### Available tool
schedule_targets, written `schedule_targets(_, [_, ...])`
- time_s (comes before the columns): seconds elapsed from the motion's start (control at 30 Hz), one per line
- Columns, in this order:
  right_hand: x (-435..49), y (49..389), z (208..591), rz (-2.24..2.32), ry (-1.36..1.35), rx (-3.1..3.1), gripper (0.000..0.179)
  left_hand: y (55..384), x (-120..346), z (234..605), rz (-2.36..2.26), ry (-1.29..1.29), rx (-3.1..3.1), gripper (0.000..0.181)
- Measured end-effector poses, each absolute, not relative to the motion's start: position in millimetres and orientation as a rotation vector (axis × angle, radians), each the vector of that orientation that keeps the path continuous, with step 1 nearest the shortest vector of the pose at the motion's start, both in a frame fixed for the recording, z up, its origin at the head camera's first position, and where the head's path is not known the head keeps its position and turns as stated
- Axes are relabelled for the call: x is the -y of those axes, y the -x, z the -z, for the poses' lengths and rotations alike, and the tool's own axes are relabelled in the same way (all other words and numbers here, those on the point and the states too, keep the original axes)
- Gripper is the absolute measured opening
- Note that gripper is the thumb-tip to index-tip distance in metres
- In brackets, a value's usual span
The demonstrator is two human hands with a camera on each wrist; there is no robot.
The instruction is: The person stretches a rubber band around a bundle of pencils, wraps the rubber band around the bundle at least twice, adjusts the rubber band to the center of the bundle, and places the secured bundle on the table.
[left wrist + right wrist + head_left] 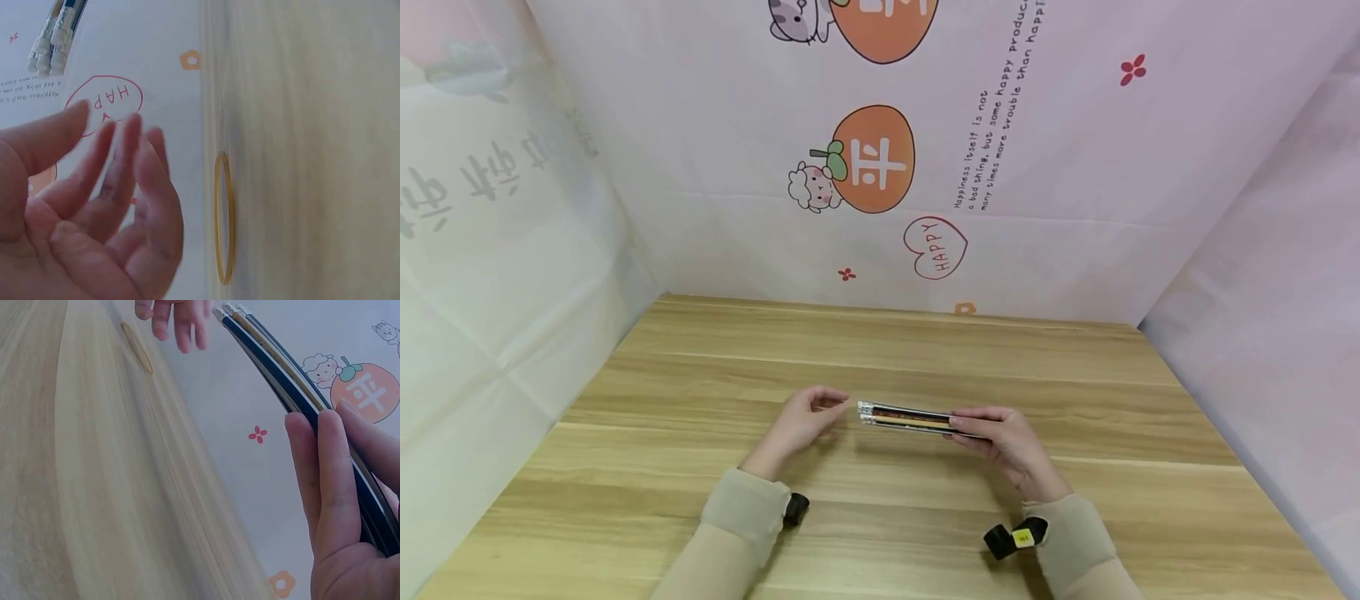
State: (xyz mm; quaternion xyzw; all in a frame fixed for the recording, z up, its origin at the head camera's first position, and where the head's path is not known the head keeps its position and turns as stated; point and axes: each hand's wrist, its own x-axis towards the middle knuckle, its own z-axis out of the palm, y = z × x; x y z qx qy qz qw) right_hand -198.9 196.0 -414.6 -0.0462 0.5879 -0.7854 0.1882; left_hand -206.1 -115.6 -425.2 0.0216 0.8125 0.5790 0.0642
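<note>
Above the one wooden table (880, 542), one bundle of pencils (910, 419) is pinched by the right hand (1006, 442), which hides their other ends; overlapping, they defy counting. Just beside the erasers (864, 413), the left hand (805, 423) curves loosely, thumb and fingertips apart. One rubber band (232, 212) lies nearby.

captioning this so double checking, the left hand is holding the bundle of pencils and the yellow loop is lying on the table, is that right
Not quite: the head view shows the right hand holding the bundle of pencils, not the left. The yellow loop is lying on the table.
</note>
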Motion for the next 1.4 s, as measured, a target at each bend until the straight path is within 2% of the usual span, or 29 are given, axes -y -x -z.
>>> schedule_targets(0.17, [-197, 199, 415, 2.214, 0.131, -1.651, 0.027, 205, 121, 427, -1.665, -0.063, -2.534, 0.029])
schedule_targets(0.53, [-194, 198, 417, 2.177, 0.14, -1.7, 0.026, 196, 125, 426, -1.129, -0.105, -2.851, 0.034])
schedule_targets(0.63, [-195, 196, 416, 2.186, 0.135, -1.7, 0.026, 194, 124, 425, -1.03, -0.088, -2.892, 0.031])
schedule_targets(0.73, [-197, 195, 415, 2.191, 0.135, -1.692, 0.026, 194, 123, 424, -0.968, -0.097, -2.889, 0.021])
schedule_targets(0.87, [-198, 194, 413, 2.196, 0.132, -1.685, 0.026, 192, 120, 425, -0.929, -0.113, -2.901, 0.031])
schedule_targets(1.03, [-199, 195, 412, 2.195, 0.112, -1.702, 0.027, 191, 118, 425, -0.832, -0.186, -2.949, 0.018])
schedule_targets(1.23, [-203, 196, 409, 2.213, 0.112, -1.707, 0.026, 191, 113, 422, -1.023, -0.266, -2.761, 0.008])
schedule_targets(1.4, [-205, 197, 407, 2.217, 0.1, -1.708, 0.027, 193, 109, 418, -1.341, -0.248, -2.565, 0.01])
